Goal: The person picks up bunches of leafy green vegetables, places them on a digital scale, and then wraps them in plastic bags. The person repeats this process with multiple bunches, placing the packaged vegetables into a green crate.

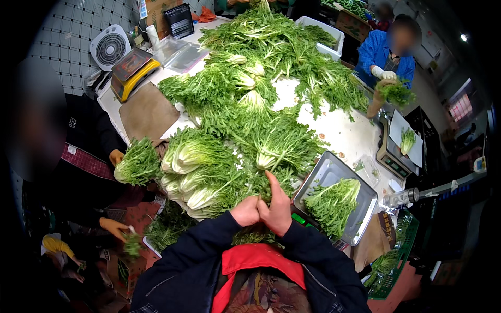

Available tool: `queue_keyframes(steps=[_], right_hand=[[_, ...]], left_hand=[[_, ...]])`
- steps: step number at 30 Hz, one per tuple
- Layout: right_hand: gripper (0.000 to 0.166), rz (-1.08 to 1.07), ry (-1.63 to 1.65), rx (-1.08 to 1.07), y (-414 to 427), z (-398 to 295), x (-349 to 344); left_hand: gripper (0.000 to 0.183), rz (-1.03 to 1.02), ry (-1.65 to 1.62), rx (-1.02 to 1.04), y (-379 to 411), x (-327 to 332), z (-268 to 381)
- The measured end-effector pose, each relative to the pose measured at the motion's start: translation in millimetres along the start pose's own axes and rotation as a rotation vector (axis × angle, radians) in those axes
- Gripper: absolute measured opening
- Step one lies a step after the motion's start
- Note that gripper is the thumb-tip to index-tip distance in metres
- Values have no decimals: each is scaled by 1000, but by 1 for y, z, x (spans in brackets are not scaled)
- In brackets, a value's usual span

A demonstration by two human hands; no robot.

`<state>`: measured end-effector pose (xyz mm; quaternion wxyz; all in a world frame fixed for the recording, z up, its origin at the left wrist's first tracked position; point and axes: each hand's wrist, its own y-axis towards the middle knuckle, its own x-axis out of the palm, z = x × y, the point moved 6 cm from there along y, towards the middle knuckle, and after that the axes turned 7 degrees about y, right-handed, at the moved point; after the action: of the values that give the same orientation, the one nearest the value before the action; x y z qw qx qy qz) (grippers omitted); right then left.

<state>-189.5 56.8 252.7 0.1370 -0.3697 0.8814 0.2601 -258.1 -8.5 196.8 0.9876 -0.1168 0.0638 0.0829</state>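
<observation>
My left hand point(245, 211) is curled at the near edge of the table, its fingertips against the thumb side of my right hand point(277, 204). The right index finger points up toward the pale base of a leafy green head point(266, 158). Leaves lie behind and between both hands; whether either hand pinches a leaf or stem is hidden. Trimmed heads of frisée-like greens point(201, 197) are stacked to the left with white bases toward me. On the right, one more head point(336, 205) lies on the steel tray of a digital scale point(367, 225).
A big heap of loose greens point(270, 43) covers the far table. At left are a yellow scale point(135, 80), a brown board point(148, 111) and a co-worker's gloved hand point(116, 157) holding greens. Another scale point(391, 146), a glass jar point(403, 197) and a green crate point(403, 254) stand right.
</observation>
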Motion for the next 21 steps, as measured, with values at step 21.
queue_keyframes(steps=[21], right_hand=[[53,-89,390,345,-47,39,-29]], left_hand=[[26,449,-1096,-176,-26,-96,-50]])
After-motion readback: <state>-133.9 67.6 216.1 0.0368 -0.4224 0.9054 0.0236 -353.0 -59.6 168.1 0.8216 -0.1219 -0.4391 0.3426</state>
